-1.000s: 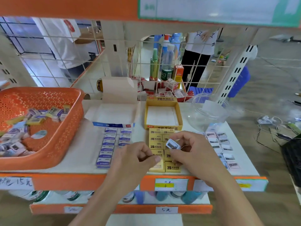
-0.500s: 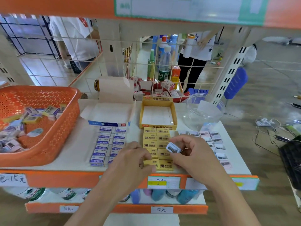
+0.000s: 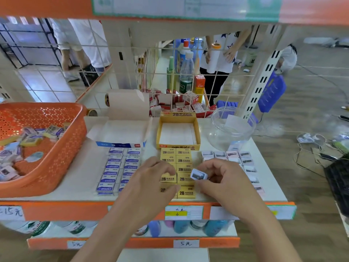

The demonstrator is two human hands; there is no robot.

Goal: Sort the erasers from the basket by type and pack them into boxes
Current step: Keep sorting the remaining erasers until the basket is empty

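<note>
Orange perforated plastic forms the basket (image 3: 66, 157) at the left of the white shelf (image 3: 83, 173), and a loose heap of mixed erasers (image 3: 11, 157) is left in it, so sorting is judged well advanced but unfinished. Three groups are laid out in rows on the shelf: blue-and-white sleeved erasers (image 3: 113, 167), yellow 2B erasers (image 3: 184, 160) and small grey and pink erasers (image 3: 232, 155). Behind them an open white-and-blue cardboard box (image 3: 120, 133) and an open yellow cardboard box (image 3: 177, 135) are seen empty, and a clear plastic jar (image 3: 232, 129) stands at the right; packing is judged not yet begun. One near yellow eraser (image 3: 168, 178) is pinched between the curled fingers and thumb of the left hand (image 3: 151, 186). A small white-and-blue eraser (image 3: 198, 174) is gripped in the fingers of the right hand (image 3: 224, 182), just above the yellow rows.
</note>
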